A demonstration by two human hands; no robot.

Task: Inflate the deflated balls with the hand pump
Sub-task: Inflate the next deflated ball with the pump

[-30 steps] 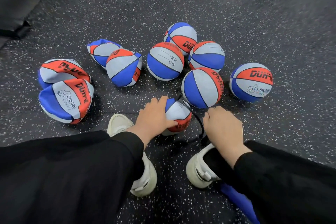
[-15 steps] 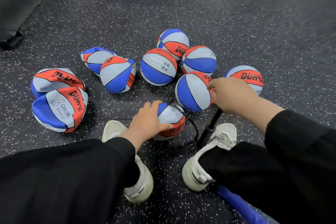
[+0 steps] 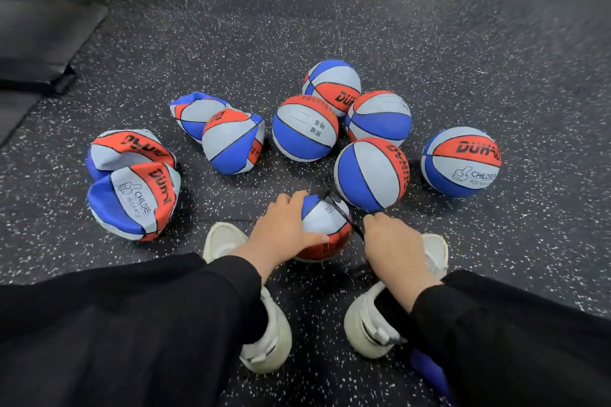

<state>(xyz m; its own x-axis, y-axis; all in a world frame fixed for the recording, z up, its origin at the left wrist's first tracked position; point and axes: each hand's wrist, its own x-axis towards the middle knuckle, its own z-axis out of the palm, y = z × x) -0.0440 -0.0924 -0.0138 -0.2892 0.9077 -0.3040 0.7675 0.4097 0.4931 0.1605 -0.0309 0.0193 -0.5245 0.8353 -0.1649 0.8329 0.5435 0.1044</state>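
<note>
Dark rubber floor (image 3: 429,43) w/ white speckles; a black mat (image 3: 36,43) lies at upper left, blurred. Nine red/blue/grey balls on the floor in a loose arc ahead of the person.

Left side: four limp, creased balls. Two lie touching at far left, one flat ball (image 3: 130,150) behind, another flat ball w/ "CHILDRE" print (image 3: 132,201) in front. Two more crumpled ones sit near centre-left, a rear one (image 3: 195,114) partly behind a front one (image 3: 233,142).

Right side: five round, full-looking balls. A back ball (image 3: 330,82), a ball w/ printed lines (image 3: 305,129) and a ball w/ a blue band (image 3: 380,117) are bunched touching; a nearer ball (image 3: 370,175) is just in front of them; a "DUHAO" ball (image 3: 461,162) sits apart at right.

Task ball (image 3: 325,225): smallest-looking, partly soft, on the floor betw. the feet, just in front of the nearer ball. Left hand (image 3: 284,231) rests over its left side, fingers curved round it, thumb across the front; grip holding the ball. A thin black hose (image 3: 344,213) runs from the ball's top down to the right hand (image 3: 393,241). Right hand is a closed fist, low, over the pump handle; pump body itself hidden under the hand, so grip on it is inferred from the fist only.

White shoes: left shoe (image 3: 264,324) below the left wrist, right shoe (image 3: 370,324) under the right forearm. Black sleeves cover both arms. Smth blue (image 3: 429,370) peeks out at bottom right, can't tell what.
</note>
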